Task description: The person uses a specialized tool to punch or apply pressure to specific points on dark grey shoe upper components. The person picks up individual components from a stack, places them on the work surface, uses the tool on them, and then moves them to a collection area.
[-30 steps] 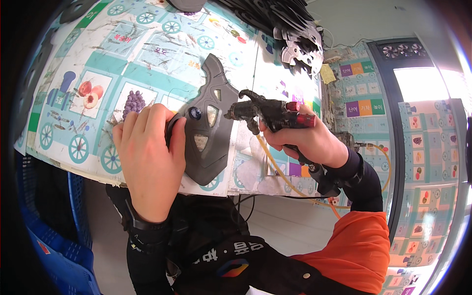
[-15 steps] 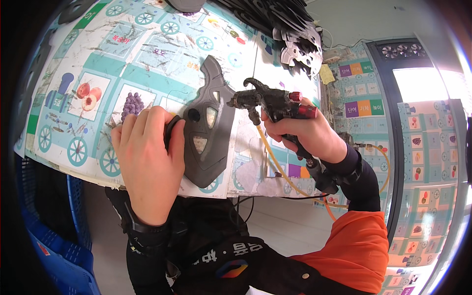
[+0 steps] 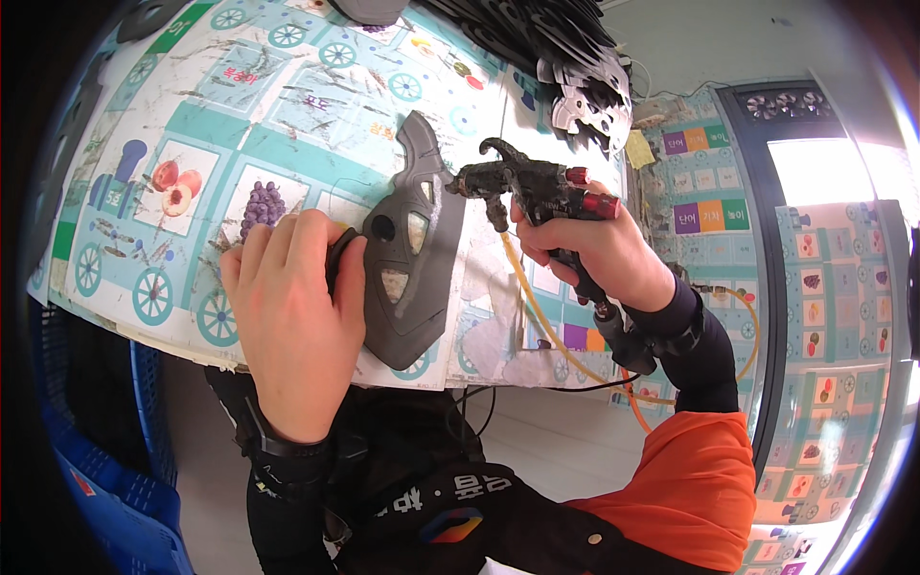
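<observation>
My left hand [image 3: 295,321] is closed on the dark left edge of a grey moulded panel [image 3: 407,326]. This panel has a narrow curved neck, a round dark spot and several see-through openings. A whitish line runs along the panel near the base of its neck. My right hand [image 3: 609,251] grips a black spray gun [image 3: 537,192] with red knobs at its back and a hook on top. The gun's nozzle points left, right beside the panel's neck. From under its front hangs a yellowish hose [image 3: 539,321].
The worktable is covered with a stained picture sheet [image 3: 115,249]. At the far side lies a pile of black and white moulded parts [image 3: 585,91], with another grey part [image 3: 369,8] beside it. Blue plastic crates [image 3: 115,508] stand below the table at left. An orange hose [image 3: 637,410] hangs by my right arm.
The spray gun has shifted slightly away from me along the panel's neck. My left hand and the panel have moved a little to the right.
</observation>
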Demonstrator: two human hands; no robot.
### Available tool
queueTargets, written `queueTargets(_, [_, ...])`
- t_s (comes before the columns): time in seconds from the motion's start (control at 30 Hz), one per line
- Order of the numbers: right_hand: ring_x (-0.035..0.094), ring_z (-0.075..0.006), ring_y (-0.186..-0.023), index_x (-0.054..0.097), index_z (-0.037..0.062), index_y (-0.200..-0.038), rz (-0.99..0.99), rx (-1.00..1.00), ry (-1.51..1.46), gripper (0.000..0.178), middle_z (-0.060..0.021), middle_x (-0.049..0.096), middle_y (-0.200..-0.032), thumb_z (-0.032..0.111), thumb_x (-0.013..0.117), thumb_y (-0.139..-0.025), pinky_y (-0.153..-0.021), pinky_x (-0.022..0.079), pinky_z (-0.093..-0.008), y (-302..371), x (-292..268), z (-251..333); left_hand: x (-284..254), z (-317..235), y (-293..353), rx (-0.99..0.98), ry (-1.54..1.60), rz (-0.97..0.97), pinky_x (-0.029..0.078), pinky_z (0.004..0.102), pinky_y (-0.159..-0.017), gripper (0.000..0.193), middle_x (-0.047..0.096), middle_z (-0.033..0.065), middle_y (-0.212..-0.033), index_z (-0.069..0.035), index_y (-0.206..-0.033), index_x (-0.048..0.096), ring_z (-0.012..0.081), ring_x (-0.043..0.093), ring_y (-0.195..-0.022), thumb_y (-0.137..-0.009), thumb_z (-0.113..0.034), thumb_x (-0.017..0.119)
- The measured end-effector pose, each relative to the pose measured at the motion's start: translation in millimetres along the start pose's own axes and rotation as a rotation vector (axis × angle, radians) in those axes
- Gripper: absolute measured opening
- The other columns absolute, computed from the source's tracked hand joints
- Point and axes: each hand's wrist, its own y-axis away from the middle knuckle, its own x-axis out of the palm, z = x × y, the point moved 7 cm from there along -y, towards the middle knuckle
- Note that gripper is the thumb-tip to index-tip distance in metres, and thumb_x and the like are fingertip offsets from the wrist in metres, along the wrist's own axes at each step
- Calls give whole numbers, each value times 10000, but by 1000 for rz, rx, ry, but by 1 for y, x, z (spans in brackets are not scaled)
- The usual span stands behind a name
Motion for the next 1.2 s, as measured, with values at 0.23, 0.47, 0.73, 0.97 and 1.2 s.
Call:
queueTargets(0.23, [485, -57, -481, 703, 16, -888, 6, 120, -128, 33, 6, 586, -709, 3, 673, -894, -473, 364, -243, -4, 3, 2, -1, 0, 0, 1, 4, -3, 413, 448, -835, 158, 660, 68, -919, -66, -956, 600, 310, 594, -875, -931, -119, 747])
queueTargets(0.47, [509, -106, -502, 714, 38, -883, 75, -31, 52, 54, -14, 625, -784, -7, 696, -860, -513, 407, -259, -4, 10, 13, -1, 0, 1, 5, 2, -8, 412, 447, -832, 163, 657, 73, -918, -65, -957, 598, 315, 591, -872, -925, -117, 748])
queueTargets(0.73, [514, -50, -595, 713, 22, -948, 88, 131, -29, 55, -1, 627, -842, -10, 673, -929, -531, 392, -227, 4, 11, 8, -2, 0, 1, 9, 4, -11, 410, 449, -825, 166, 643, 78, -905, -69, -950, 585, 315, 584, -869, -934, -123, 741])
queueTargets(0.97, [468, -34, -548, 705, 5, -1037, 104, 28, 54, 104, 20, 593, -760, 46, 695, -942, -507, 364, -225, 16, 14, 5, -3, 1, 1, 13, 10, -17, 412, 447, -818, 171, 633, 81, -887, -70, -945, 578, 314, 582, -859, -939, -129, 739])
queueTargets(1.2, [457, -16, -533, 686, 34, -1040, 71, 175, -79, 122, 41, 588, -709, 89, 713, -934, -493, 327, -228, 24, 15, -2, -2, 0, 1, 15, 9, -27, 412, 446, -816, 178, 637, 79, -885, -67, -942, 577, 312, 583, -855, -937, -134, 742])
